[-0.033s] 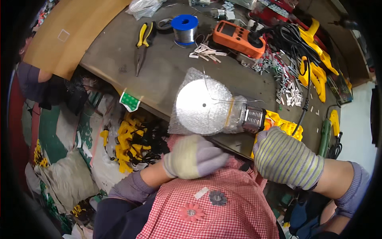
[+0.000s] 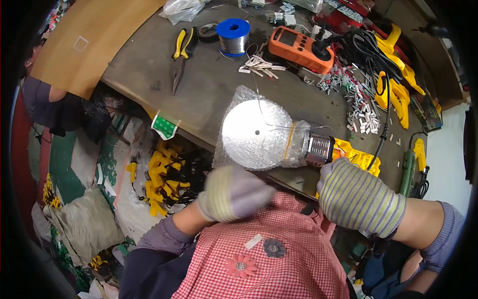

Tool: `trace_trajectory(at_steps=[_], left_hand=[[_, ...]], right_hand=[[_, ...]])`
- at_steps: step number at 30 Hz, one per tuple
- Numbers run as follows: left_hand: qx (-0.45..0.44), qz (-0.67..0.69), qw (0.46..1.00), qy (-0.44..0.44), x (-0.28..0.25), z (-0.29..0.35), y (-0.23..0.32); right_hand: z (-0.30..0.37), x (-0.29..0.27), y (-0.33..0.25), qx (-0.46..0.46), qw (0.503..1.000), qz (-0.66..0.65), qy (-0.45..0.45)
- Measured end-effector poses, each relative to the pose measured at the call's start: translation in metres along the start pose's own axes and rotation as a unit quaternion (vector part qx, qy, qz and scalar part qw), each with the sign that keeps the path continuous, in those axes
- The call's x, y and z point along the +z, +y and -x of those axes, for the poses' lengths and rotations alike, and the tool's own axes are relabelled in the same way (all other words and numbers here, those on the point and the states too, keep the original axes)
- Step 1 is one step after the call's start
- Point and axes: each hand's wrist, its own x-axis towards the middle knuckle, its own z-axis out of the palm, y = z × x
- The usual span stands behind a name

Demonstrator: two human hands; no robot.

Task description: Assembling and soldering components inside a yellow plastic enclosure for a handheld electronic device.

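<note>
My right hand (image 2: 361, 199), in a striped knit glove, is closed round the yellow plastic handle (image 2: 348, 150) of a tool at the table's front edge. The tool has a vented metal collar (image 2: 319, 149) and a round disc (image 2: 256, 133) wrapped in bubble wrap, lying flat on the table. A thin wire crosses the wrap. Close in front of the disc, over my checked apron, is my gloved left hand (image 2: 234, 193). Motion smears its fingers, and I cannot make out anything in it.
Behind the disc are pliers (image 2: 179, 60), a solder spool (image 2: 232, 37) and an orange meter (image 2: 301, 50). Small white parts (image 2: 366, 119) and yellow shells (image 2: 398, 99) lie at right. Yellow parts (image 2: 164, 174) with black cords are piled below left. A person (image 2: 45, 94) is at far left.
My left hand has shifted slightly left and up, and is now blurred. My right hand and the wrapped tool keep their places.
</note>
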Motion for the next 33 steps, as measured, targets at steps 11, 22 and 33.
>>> trace_trajectory(at_steps=[11, 22, 33], left_hand=[[-0.498, 0.354, 0.607, 0.508, -0.039, 0.111, -0.065], [-0.476, 0.294, 0.738, 0.377, -0.013, 0.072, -0.016], [-0.468, 0.431, 0.688, 0.35, 0.05, 0.052, 0.016]], right_hand=[[-0.015, -0.026, -0.029, 0.173, 0.977, 0.125, 0.027], [-0.025, -0.036, -0.048, 0.263, 0.918, -0.002, 0.296], [-0.106, -0.013, -0.024, 0.125, 0.96, 0.012, 0.25]])
